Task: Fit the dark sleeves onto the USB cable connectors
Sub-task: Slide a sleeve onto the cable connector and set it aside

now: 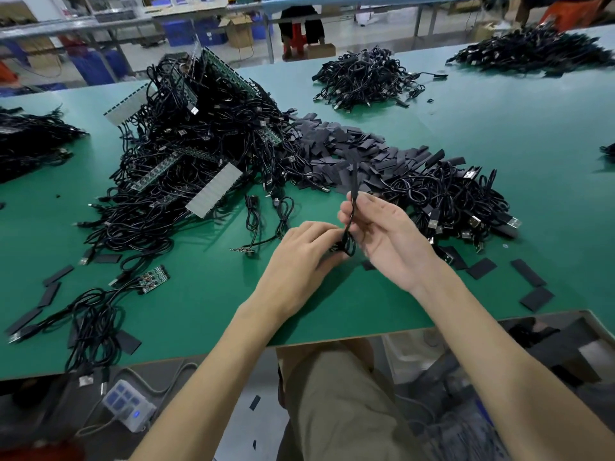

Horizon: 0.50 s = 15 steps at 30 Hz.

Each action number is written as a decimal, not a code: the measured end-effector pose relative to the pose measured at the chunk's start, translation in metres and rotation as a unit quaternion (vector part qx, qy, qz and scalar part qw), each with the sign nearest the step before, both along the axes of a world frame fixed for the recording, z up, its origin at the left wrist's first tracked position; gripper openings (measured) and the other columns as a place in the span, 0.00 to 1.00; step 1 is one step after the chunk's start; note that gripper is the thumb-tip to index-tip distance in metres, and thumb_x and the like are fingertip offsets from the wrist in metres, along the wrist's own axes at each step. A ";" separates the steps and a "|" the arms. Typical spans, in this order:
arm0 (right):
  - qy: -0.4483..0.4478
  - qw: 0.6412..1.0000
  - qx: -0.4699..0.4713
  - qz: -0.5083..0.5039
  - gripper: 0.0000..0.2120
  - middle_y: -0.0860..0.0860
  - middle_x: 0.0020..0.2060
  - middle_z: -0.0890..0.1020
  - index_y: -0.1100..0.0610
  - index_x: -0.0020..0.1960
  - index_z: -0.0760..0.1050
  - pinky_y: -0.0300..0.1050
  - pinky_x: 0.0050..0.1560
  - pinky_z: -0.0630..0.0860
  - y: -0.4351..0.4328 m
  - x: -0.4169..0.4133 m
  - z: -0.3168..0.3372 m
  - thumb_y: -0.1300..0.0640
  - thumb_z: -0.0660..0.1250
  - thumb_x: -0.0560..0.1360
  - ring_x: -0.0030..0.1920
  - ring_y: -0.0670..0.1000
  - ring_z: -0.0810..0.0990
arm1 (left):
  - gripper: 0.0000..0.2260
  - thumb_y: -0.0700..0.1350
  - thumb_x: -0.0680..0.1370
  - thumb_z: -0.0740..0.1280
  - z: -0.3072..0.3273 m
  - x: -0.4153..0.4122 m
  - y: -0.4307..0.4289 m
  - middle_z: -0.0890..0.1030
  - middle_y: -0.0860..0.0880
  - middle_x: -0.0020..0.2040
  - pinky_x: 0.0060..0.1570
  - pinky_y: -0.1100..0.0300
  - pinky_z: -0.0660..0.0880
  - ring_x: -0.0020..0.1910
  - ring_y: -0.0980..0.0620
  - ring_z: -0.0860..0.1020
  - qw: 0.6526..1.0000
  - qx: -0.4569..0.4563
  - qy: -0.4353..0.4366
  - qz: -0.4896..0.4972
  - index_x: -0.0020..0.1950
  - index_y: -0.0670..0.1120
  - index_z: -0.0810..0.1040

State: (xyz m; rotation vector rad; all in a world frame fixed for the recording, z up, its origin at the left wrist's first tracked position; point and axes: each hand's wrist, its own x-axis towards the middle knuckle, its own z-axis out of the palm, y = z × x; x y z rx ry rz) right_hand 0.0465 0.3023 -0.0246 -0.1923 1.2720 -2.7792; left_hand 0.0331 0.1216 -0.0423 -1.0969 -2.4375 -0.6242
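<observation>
Green table [499, 134] is covered w/ black stuff. A thin black USB cable [348, 226] is held up in the middle, over the table's near part. It is pinched near its top by the thumb and a finger of the right hand [386, 237]. The other fingers are spread loose, palm up. A dark sleeve [354, 176] sticks up from that pinch. The cable's small loop at the bottom is gripped by the curled fingers of the left hand [304, 251]. Whether the sleeve is fully on the plug can't be told.

Just behind the hands a heap of flat sleeves [349, 141] is spread out. A big cable pile [199, 138] w/ green boards in it is seen on the L. A pile w/ silver plugs [459, 201] is seen on the R, v. near the right hand. A far pile [366, 78] is set well back. Loose sleeves [532, 277] are scattered by the near edge. A white power strip [128, 405] is seen under the table.
</observation>
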 end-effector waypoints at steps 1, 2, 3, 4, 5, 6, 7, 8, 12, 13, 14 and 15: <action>-0.004 1.000 -0.002 0.001 0.08 0.53 0.45 0.86 0.56 0.49 0.85 0.35 0.43 0.81 -0.001 0.000 0.000 0.58 0.67 0.78 0.43 0.47 0.84 | 0.11 0.47 0.81 0.69 0.000 0.001 -0.001 0.82 0.47 0.51 0.53 0.51 0.75 0.52 0.45 0.77 1.000 0.003 -0.008 -0.003 0.57 0.41 0.81; -0.008 1.000 -0.005 -0.006 0.08 0.53 0.45 0.86 0.57 0.50 0.85 0.36 0.43 0.81 -0.001 -0.001 0.001 0.57 0.67 0.78 0.44 0.47 0.84 | 0.11 0.49 0.81 0.69 0.000 0.001 -0.002 0.81 0.48 0.49 0.50 0.53 0.73 0.49 0.47 0.76 1.000 0.008 -0.022 -0.001 0.56 0.42 0.81; -0.008 1.000 -0.004 -0.019 0.07 0.53 0.47 0.86 0.57 0.52 0.83 0.37 0.43 0.81 0.000 -0.002 0.000 0.57 0.68 0.78 0.45 0.48 0.84 | 0.11 0.50 0.82 0.68 0.000 0.001 -0.002 0.80 0.50 0.47 0.48 0.55 0.72 0.47 0.49 0.76 0.999 0.019 -0.042 0.004 0.57 0.43 0.80; -0.006 0.999 0.002 -0.036 0.08 0.54 0.49 0.86 0.58 0.54 0.82 0.37 0.43 0.81 0.002 -0.003 -0.001 0.56 0.67 0.78 0.46 0.48 0.84 | 0.10 0.50 0.82 0.68 0.000 0.000 -0.002 0.79 0.51 0.47 0.47 0.56 0.72 0.46 0.50 0.75 0.997 0.038 -0.068 0.010 0.57 0.45 0.80; -0.003 0.998 0.023 -0.055 0.09 0.55 0.52 0.86 0.59 0.56 0.81 0.38 0.45 0.81 0.002 -0.004 -0.003 0.57 0.67 0.79 0.48 0.49 0.84 | 0.09 0.49 0.82 0.69 0.002 -0.001 -0.002 0.79 0.53 0.46 0.46 0.58 0.72 0.44 0.53 0.76 0.993 0.066 -0.098 0.013 0.57 0.45 0.80; -0.002 0.995 0.060 -0.074 0.09 0.55 0.53 0.85 0.60 0.57 0.80 0.39 0.48 0.81 0.002 -0.005 -0.006 0.58 0.65 0.81 0.50 0.49 0.83 | 0.08 0.48 0.81 0.70 0.005 -0.002 -0.001 0.80 0.54 0.45 0.45 0.60 0.73 0.43 0.56 0.76 0.987 0.097 -0.131 0.013 0.57 0.46 0.80; -0.003 0.991 0.102 -0.086 0.09 0.56 0.54 0.85 0.61 0.59 0.80 0.41 0.50 0.80 0.000 -0.006 -0.009 0.61 0.64 0.82 0.51 0.50 0.83 | 0.07 0.47 0.81 0.71 0.009 -0.003 0.001 0.80 0.56 0.44 0.44 0.63 0.73 0.41 0.59 0.77 0.979 0.124 -0.161 0.013 0.57 0.46 0.80; -0.009 0.986 0.138 -0.093 0.10 0.55 0.53 0.86 0.62 0.60 0.80 0.41 0.50 0.80 -0.002 -0.006 -0.011 0.64 0.62 0.83 0.51 0.49 0.84 | 0.07 0.46 0.80 0.72 0.015 -0.004 0.004 0.81 0.59 0.42 0.43 0.67 0.73 0.41 0.61 0.78 0.973 0.143 -0.183 0.010 0.57 0.47 0.81; -0.053 0.982 0.145 -0.105 0.14 0.57 0.48 0.85 0.63 0.57 0.82 0.45 0.51 0.80 -0.010 -0.008 -0.008 0.63 0.57 0.85 0.46 0.51 0.82 | 0.06 0.48 0.79 0.73 0.048 -0.012 0.031 0.84 0.56 0.39 0.38 0.65 0.76 0.36 0.61 0.81 0.950 0.201 -0.241 0.011 0.51 0.46 0.81; -0.060 0.984 0.126 -0.113 0.17 0.55 0.43 0.84 0.60 0.50 0.84 0.44 0.47 0.80 -0.011 -0.008 -0.005 0.63 0.56 0.86 0.42 0.50 0.81 | 0.08 0.49 0.79 0.74 0.058 -0.015 0.040 0.85 0.53 0.38 0.35 0.64 0.76 0.33 0.59 0.81 0.944 0.207 -0.256 0.009 0.49 0.45 0.81; -0.062 0.984 0.111 -0.121 0.21 0.53 0.38 0.82 0.57 0.43 0.83 0.42 0.43 0.80 -0.010 -0.007 -0.005 0.64 0.55 0.86 0.38 0.49 0.79 | 0.10 0.50 0.78 0.74 0.067 -0.017 0.051 0.85 0.52 0.37 0.33 0.63 0.76 0.31 0.57 0.81 0.943 0.203 -0.262 0.007 0.47 0.43 0.81; -0.059 0.984 0.109 -0.126 0.21 0.51 0.35 0.80 0.56 0.40 0.81 0.42 0.41 0.80 -0.009 -0.006 -0.005 0.65 0.55 0.85 0.36 0.48 0.78 | 0.11 0.50 0.78 0.74 0.076 -0.019 0.064 0.85 0.51 0.36 0.33 0.62 0.77 0.30 0.57 0.80 0.945 0.195 -0.261 0.007 0.46 0.43 0.81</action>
